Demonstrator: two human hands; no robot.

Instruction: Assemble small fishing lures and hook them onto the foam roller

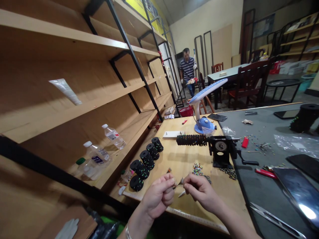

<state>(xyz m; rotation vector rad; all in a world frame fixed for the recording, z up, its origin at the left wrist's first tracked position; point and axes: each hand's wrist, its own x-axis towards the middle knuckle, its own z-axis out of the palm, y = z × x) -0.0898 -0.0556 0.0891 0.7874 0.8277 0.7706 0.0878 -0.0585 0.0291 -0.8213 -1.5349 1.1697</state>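
Note:
My left hand [160, 192] is closed in a pinch above the front of the wooden table [174, 157]. My right hand [200, 191] is pinched too, a short way to its right. What either set of fingertips holds is too small to make out. A small dark, feathery-looking piece [179, 182] shows between the hands. Under them lies a thin white pointed object [181, 194]. Just beyond my right hand is a pile of multicoloured beads [197, 169]. Behind it stands a black hand-cranked winder [220, 149] carrying a dark ridged roll [191, 140].
Several black spools [147, 159] line the table's left edge. A blue desk lamp [204, 126] stands at the back. Tweezers [276, 219], a red lighter [245, 142] and phones lie on the grey mat [249, 179]. Shelves with bottles [98, 154] rise at left. A person [188, 71] stands beyond.

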